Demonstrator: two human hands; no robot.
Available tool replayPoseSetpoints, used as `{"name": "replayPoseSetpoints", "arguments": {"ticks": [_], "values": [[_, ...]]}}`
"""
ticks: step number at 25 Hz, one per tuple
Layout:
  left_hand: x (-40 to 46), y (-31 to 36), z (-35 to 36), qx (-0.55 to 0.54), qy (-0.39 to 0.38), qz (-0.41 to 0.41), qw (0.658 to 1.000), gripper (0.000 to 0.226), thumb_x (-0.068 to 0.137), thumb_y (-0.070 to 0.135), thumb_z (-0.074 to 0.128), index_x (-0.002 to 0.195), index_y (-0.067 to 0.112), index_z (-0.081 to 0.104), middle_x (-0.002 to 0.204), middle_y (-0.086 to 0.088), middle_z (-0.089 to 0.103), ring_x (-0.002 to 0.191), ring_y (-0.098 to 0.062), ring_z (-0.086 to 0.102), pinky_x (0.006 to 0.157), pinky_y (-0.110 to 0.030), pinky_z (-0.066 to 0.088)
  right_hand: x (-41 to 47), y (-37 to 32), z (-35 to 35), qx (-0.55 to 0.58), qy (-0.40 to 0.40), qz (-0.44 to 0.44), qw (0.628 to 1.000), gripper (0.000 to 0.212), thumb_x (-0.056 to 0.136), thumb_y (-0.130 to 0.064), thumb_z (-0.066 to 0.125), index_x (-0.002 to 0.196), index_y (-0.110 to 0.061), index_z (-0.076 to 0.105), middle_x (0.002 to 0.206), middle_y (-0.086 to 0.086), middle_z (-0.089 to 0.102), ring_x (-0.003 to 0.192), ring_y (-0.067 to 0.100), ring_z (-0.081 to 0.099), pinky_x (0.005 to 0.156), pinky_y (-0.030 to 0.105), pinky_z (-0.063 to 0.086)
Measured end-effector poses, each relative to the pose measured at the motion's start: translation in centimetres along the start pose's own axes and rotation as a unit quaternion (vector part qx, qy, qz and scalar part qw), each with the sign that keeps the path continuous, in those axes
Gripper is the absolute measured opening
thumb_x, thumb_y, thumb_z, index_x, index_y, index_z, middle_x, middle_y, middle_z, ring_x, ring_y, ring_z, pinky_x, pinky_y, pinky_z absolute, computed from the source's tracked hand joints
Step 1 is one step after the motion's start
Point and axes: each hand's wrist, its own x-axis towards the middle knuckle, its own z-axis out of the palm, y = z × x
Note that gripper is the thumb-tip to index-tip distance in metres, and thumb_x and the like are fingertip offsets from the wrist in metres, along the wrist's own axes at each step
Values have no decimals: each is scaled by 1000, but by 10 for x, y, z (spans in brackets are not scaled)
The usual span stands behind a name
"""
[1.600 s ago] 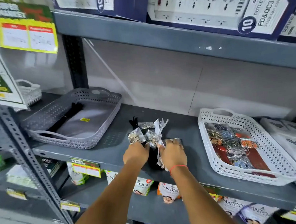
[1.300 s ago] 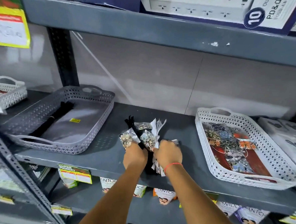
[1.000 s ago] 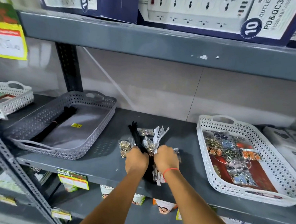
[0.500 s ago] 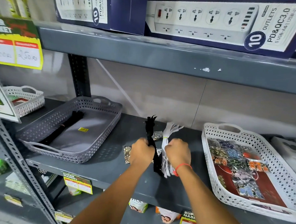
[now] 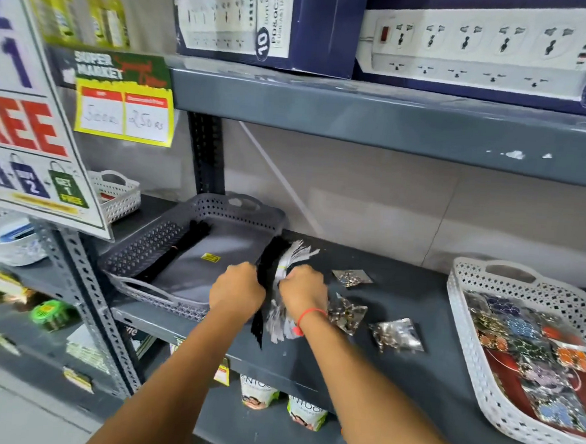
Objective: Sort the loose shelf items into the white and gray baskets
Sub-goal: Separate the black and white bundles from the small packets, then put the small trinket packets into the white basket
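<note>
My left hand (image 5: 237,287) is closed around a bundle of black strips (image 5: 269,269), held just right of the gray basket (image 5: 139,246). My right hand (image 5: 304,287) grips a bunch of white tags (image 5: 292,260) fastened to the same bundle. The gray basket holds another black bundle (image 5: 183,246) along its left side. Three clear packets of metal trinkets lie loose on the shelf: one (image 5: 351,277) behind my right hand, one (image 5: 347,313) beside my wrist, one (image 5: 397,335) further right. The white basket (image 5: 475,353) at the right holds several colourful packets.
A gray upper shelf (image 5: 377,113) carries boxed power strips (image 5: 467,43). A promo sign (image 5: 27,119) and price card (image 5: 123,112) hang at the left, above small white baskets (image 5: 118,194). Packaged goods stand on the lower shelf (image 5: 255,425).
Both hands lifted the black bundle with its white tags off the shelf and carried it left toward the gray basket. The trinket packets stayed lying on the shelf. The view swung left.
</note>
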Motion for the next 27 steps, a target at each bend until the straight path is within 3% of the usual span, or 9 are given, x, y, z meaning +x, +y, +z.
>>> {"name": "replayPoseSetpoints", "arguments": {"ticks": [2,5,9,13,15,17,20,23,27], "values": [[-4,-6,3,93,-5,14,996,23,85,5,46,103,2,61,110,-19,67,103,-39,62,76,-39,49,2,-9,20,4,-18,22,1000,35,84,-6,45,113,-1,63,124,25,62,115,40,58,92,39,49],[1,-4,13,197,-12,68,978,30,91,2,40,117,4,53,122,-16,63,112,-37,61,87,-41,51,7,-5,39,10,-23,49,998,35,90,-10,39,115,0,61,127,25,60,118,39,56,94,40,47],[14,3,26,293,-35,138,946,37,95,0,34,127,4,52,131,-15,56,118,-34,59,91,-41,50,22,7,37,25,-32,46,998,30,87,-9,44,102,3,68,114,28,67,108,38,63,88,39,50],[12,18,34,294,-22,170,940,39,92,0,39,127,6,54,134,-12,46,124,-32,46,91,-40,50,23,45,1,56,-21,5,998,21,76,-2,48,65,-8,65,85,22,70,86,29,67,76,36,52],[13,32,38,240,-51,186,951,36,92,4,42,126,8,55,133,-12,48,122,-32,51,92,-42,50,20,85,-33,20,40,31,999,17,78,-9,54,82,-11,70,94,17,70,93,21,63,84,33,50],[23,41,50,166,-132,185,959,40,92,11,43,132,10,50,138,-14,49,125,-32,51,104,-43,44,18,130,-66,-84,84,100,988,37,80,-20,58,117,-14,63,124,16,62,119,29,55,101,38,45],[37,49,68,151,-227,160,949,60,88,17,46,146,13,30,141,-12,50,128,-27,51,112,-45,35,17,172,-84,-120,48,184,974,55,75,-32,64,124,-10,53,133,16,55,125,34,50,102,38,44],[39,53,75,140,-231,127,954,61,83,22,55,141,16,36,133,-9,58,119,-27,58,104,-43,43,26,187,-82,-16,12,217,976,58,67,-29,74,117,-5,58,123,15,62,112,30,60,79,27,51],[34,52,69,124,-263,101,951,44,79,21,68,118,5,58,113,-12,68,101,-24,67,76,-27,51,25,194,-83,114,-35,218,969,15,66,-10,78,69,-3,64,68,10,67,58,21,61,54,28,51]]}}
